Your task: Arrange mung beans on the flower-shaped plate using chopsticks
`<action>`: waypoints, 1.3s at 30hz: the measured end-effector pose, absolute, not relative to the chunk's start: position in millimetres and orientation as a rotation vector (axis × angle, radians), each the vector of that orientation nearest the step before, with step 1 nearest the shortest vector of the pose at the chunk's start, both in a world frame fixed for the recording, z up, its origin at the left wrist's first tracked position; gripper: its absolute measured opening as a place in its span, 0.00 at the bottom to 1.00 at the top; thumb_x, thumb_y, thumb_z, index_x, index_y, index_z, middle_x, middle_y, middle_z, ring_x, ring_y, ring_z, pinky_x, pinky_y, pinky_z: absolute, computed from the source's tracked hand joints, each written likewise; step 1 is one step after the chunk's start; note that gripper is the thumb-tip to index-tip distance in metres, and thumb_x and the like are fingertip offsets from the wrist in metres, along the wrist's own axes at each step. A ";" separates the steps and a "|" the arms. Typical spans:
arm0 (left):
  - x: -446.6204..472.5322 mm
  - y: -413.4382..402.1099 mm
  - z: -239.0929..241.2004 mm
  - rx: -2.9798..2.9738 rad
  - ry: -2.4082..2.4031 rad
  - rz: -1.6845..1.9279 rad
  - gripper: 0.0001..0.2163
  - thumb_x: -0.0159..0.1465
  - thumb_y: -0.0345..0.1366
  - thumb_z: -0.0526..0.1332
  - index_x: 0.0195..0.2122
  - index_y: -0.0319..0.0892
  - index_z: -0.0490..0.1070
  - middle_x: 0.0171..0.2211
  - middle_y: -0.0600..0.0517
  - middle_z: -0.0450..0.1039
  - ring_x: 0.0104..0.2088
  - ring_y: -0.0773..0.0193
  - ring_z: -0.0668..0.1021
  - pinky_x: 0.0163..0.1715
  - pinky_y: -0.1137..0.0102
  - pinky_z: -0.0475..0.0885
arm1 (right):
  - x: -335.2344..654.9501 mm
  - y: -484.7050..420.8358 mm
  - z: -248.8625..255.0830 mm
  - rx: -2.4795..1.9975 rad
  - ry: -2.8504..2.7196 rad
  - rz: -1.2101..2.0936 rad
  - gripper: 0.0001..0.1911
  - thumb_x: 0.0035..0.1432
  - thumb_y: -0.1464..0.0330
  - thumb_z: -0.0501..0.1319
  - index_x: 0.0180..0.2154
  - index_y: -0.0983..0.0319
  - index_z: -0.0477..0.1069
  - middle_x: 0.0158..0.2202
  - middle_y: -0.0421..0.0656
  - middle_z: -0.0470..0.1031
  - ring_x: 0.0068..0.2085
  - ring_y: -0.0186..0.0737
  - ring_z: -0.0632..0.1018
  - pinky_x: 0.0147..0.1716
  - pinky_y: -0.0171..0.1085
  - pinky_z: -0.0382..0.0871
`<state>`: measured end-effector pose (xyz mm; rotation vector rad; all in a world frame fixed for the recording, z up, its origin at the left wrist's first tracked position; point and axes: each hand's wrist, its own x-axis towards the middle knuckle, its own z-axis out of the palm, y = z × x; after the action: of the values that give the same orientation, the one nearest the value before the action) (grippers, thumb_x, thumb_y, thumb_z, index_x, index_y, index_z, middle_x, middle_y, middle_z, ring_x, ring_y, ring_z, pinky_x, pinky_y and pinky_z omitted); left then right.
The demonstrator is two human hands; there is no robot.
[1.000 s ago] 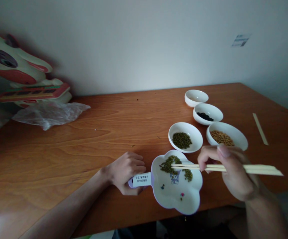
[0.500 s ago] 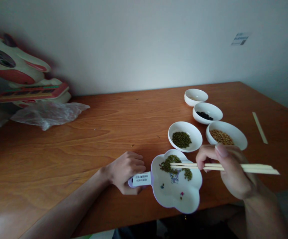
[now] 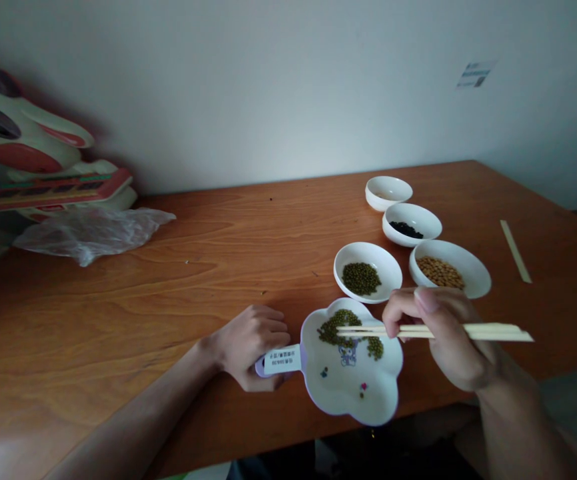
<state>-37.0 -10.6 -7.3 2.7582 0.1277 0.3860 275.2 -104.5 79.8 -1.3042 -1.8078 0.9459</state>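
"What do you count from the head view?"

"Two hands, both mine. My left hand (image 3: 253,347) has its fingers curled in around the one handle of the flower-shaped dish (image 3: 368,400), near the table (image 3: 228,247) edge. My right hand (image 3: 446,333) grips two chopsticks (image 3: 498,331), their tips among the green beans (image 3: 343,320) in the dish."

"How many beans?"

"Too small to number. I see two patches in the dish's far half, plus one lone speck nearer me."

"And bowls?"

"Four, all white: a green-bean bowl (image 3: 391,270) just beyond the dish, a tan-bean bowl (image 3: 474,272), a dark-bean bowl (image 3: 427,221) and a farthest bowl (image 3: 388,205), whose pale contents I can't make out."

"Anything else?"

"One pale strip (image 3: 515,251) right of the bowls; leftward, one clear plastic bag (image 3: 96,233) before one toy animal (image 3: 23,140)."
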 end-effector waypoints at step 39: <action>-35.4 -11.3 -3.9 2.773 0.125 0.374 0.10 0.58 0.42 0.58 0.25 0.44 0.61 0.22 0.52 0.68 0.25 0.61 0.69 0.27 0.63 0.64 | 276.6 -99.8 76.9 -1.240 -1.846 0.798 0.30 0.73 0.56 0.42 0.26 0.58 0.72 0.23 0.42 0.71 0.26 0.39 0.73 0.28 0.41 0.63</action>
<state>-35.4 -11.3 -3.9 2.7728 0.1247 0.3737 276.6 -99.8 76.9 -1.2403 -1.8457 0.7978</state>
